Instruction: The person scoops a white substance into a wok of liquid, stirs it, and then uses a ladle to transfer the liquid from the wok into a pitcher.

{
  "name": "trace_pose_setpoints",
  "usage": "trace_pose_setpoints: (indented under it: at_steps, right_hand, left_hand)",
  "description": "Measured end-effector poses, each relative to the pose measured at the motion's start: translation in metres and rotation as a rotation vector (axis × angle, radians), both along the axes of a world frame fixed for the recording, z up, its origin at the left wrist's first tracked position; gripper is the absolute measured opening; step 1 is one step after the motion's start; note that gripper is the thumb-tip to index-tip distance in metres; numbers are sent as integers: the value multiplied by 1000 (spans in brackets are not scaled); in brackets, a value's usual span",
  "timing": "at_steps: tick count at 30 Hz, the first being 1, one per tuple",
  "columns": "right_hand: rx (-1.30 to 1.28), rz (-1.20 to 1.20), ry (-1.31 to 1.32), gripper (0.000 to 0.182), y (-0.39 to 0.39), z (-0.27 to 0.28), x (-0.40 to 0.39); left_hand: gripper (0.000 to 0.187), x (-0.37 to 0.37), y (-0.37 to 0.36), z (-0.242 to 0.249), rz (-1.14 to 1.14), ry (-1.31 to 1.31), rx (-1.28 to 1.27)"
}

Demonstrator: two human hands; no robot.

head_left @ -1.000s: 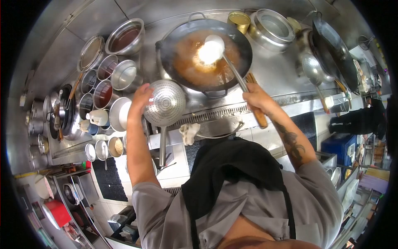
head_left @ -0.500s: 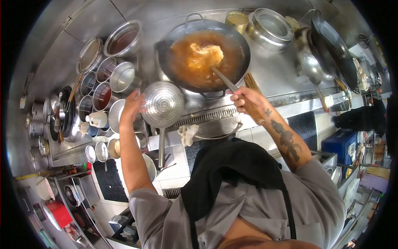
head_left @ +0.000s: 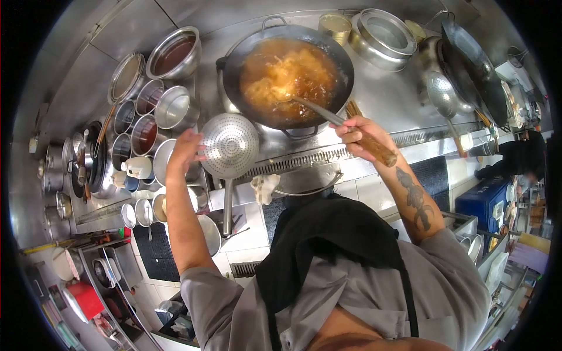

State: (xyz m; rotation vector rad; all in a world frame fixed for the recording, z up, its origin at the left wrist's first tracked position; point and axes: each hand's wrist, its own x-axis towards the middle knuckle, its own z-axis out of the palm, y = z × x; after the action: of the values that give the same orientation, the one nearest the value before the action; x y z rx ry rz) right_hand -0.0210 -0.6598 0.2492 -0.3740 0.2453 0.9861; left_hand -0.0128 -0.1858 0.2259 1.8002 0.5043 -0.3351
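Note:
My right hand (head_left: 360,137) is closed around the wooden handle of a ladle (head_left: 319,113), whose metal shaft slants down to the left. The ladle's head is in the brown, bubbling liquid (head_left: 293,73) of a large black wok (head_left: 234,88), and pale yellow food shows at the surface. A round perforated strainer (head_left: 229,146) lies left of the wok's front, its metal handle pointing toward me past the counter edge. Beside its left rim is my left hand (head_left: 186,153), fingers loosely extended, with the fingertips right at the rim.
Metal pots (head_left: 174,109) and a bowl of dark liquid (head_left: 174,55) crowd the left. Behind the wok's right side stand a tin (head_left: 335,28) and a steel pot (head_left: 383,41). Another wok (head_left: 477,67) and a perforated ladle (head_left: 441,93) are at the right. A white cloth (head_left: 265,188) hangs at the counter front.
My right hand and the ladle handle have moved right and slightly toward me, with the ladle's head shifting left. The food has spread across the liquid. My left hand stays by the strainer.

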Motion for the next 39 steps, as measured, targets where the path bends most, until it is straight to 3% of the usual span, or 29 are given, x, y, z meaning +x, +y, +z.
trace_pose_setpoints:
  at_steps: [3,4,5,10,13,17,21,22,25,29,30,31,33,36,37,39]
  right_hand:
    - [-219,-36,-89,20,11,14,-7]
    - [-345,-145,-115,13,27,19,-17]
    - [-398,-22,-89,8,37,21,-10]
    - [-80,27,40,9,14,16,-2]
    - [-613,-60,-133,7,20,25,-8]
    - [-782,-29,-199,4,47,21,-14]
    - [-524,-10,-91,4,12,20,-3]
    - [-592,-56,-82,4,10,23,-7]
    - [-1087,-3,-391,6,40,25,-20]
    - [-901,-13,-291,7,34,14,-22]
    - [-786,-128,-197,7,26,24,-23]
    - [-496,-157,-152,7,11,20,-19]
    - [-678,-112,-200,10,5,25,-17]
    - [-1163,13,-541,12,40,22,-31]
    - [-1133,58,-600,14,42,10,-33]
    - [-1057,60,-432,13,46,11,-31]
  left_hand:
    - [71,-3,3,4,19,10,5]
    - [71,-4,2,5,22,12,6]
    - [72,-3,2,4,15,11,18]
    - [74,-7,8,11,-7,11,50]
    - [75,-14,13,15,-14,-1,31]
    - [75,-13,15,12,0,17,30]
    - [76,-14,11,16,0,12,55]
    - [76,-14,13,15,15,7,63]
    - [77,-16,15,17,16,14,66]
    - [79,-14,23,14,0,15,53]
    - [80,-13,24,11,4,14,59]
    - [81,-11,24,10,8,13,63]
    - [81,-10,23,11,4,24,71]
    - [78,-10,15,20,-15,42,105]
    - [77,-10,12,23,-21,47,121]
    - [78,-9,9,25,-36,36,109]
